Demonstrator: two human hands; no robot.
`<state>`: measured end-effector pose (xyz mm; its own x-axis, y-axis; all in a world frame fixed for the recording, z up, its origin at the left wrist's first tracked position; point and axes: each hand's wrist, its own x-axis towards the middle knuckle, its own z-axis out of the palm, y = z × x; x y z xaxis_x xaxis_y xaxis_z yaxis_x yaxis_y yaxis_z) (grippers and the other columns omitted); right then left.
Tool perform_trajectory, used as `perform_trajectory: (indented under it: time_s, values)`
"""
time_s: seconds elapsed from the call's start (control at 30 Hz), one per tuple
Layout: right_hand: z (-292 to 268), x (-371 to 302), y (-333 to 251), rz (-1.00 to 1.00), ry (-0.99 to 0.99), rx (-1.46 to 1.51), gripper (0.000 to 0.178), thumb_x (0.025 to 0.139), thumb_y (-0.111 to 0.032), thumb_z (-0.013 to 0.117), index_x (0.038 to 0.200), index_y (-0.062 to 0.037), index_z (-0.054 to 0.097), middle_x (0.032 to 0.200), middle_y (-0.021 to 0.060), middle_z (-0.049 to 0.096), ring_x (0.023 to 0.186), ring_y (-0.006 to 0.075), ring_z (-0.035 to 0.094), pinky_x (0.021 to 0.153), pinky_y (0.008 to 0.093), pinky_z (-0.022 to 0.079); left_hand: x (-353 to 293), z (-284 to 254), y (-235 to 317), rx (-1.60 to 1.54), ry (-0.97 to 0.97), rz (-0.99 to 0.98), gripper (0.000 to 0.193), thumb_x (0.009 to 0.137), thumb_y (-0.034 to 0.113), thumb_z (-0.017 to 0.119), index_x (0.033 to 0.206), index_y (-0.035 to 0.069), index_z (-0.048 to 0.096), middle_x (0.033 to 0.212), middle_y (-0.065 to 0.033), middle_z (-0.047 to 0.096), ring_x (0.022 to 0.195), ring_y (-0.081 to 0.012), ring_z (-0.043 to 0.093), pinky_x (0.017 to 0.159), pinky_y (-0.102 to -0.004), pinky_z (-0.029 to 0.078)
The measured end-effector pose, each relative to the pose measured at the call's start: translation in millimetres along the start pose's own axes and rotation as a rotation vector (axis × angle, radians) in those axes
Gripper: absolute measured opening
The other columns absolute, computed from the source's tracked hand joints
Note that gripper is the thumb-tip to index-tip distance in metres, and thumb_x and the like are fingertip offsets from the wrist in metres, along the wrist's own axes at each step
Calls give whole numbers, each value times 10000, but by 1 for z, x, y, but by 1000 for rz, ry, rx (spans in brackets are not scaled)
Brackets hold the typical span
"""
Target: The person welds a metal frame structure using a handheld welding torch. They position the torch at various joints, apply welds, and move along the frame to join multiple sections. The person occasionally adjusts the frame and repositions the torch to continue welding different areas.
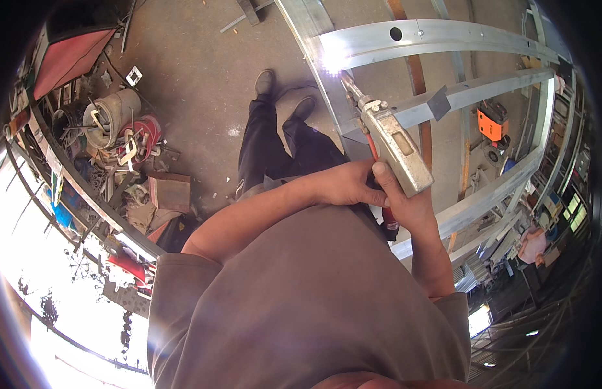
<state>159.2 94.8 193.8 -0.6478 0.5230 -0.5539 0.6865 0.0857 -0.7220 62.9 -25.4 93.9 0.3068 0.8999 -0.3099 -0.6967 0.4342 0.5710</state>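
My right hand (410, 206) is closed on the handle of a silver welding gun (397, 146), its thumb lying along the boxy body. Against it, my left hand (354, 184) curls around the same handle area; its fingertips are partly hidden. A red part shows beside the body, near my left hand. From the gun's narrow nozzle a bright white-violet arc (333, 61) glows where a curved metal crossbar (443, 35) meets the side rail (307, 42) of a metal frame. Glare hides the joint itself.
More frame bars (482, 188) extend to my right. Between them sits an orange box-shaped thing (493, 122). On the left are a pail of tools (113, 117), red clamps (144, 139), a cardboard box (169, 192) and scrap. Another person (533, 246) is at far right.
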Motion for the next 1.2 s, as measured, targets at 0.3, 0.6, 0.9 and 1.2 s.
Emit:
perform_trajectory:
  time_s: [0.3, 0.6, 0.9, 1.2]
  values:
    - [-2, -2, 1, 35, -7, -1, 345, 988, -265, 752, 1183, 3, 655, 954, 33, 672, 834, 122, 609, 709, 303, 516, 2, 2, -3, -41, -26, 23, 798, 907, 283, 820, 1506, -48, 408, 1403, -189, 597, 1343, -283, 528, 1161, -397, 382]
    - [-3, -5, 2, 33, -15, -25, 350, 989, -278, 750, 1174, 4, 658, 952, 37, 671, 834, 123, 611, 711, 306, 516, 0, 6, -5, -22, 11, 40, 612, 928, 251, 811, 1406, -17, 538, 1325, -150, 651, 1251, -247, 594, 1093, -382, 459]
    - [-7, -8, 4, 98, -84, -60, 629, 985, -277, 731, 1483, 7, 473, 1153, 146, 700, 1049, 213, 693, 908, 368, 546, 4, 8, -16, -49, -18, 54, 567, 948, 235, 793, 1391, -18, 546, 1306, -143, 656, 1236, -242, 597, 1081, -376, 467]
    - [-6, -31, 17, 22, 42, 31, 375, 1007, -203, 708, 1304, 5, 616, 1097, 84, 696, 959, 147, 667, 812, 309, 545, -1, 15, -8, -35, -55, 78, 663, 902, 192, 807, 1421, -50, 474, 1240, -159, 682, 1182, -248, 631, 1049, -378, 483]
